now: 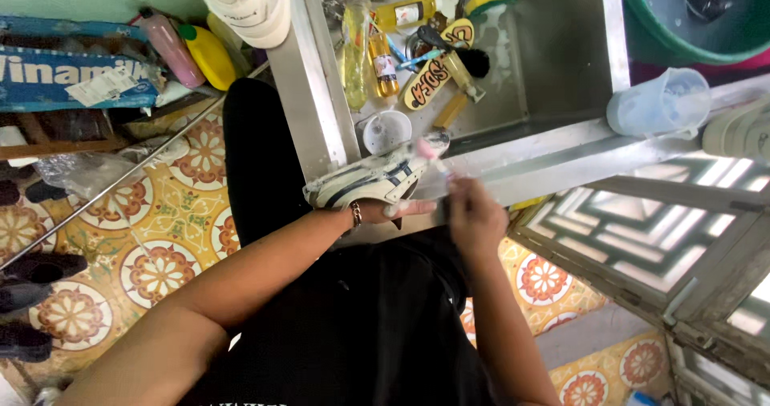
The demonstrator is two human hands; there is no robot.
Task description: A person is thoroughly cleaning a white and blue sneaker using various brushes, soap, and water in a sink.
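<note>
My left hand (395, 209) holds a white sneaker with dark stripes (370, 181) from underneath, its toe pointing toward the metal sink. My right hand (473, 214) grips a small brush with a pink head (433, 154) whose bristles touch the toe end of the sneaker. A bracelet shows on my left wrist. Both forearms reach forward over my dark clothing.
A steel sink (553, 37) holds a yellow bottle (405, 12), a small white cup (387, 131), brushes and a yellow sponge. A clear plastic jug (662, 101) stands on the sink edge; a green basin (698, 21) is at the far right. Another white shoe (249, 5), bottles and patterned floor tiles lie left.
</note>
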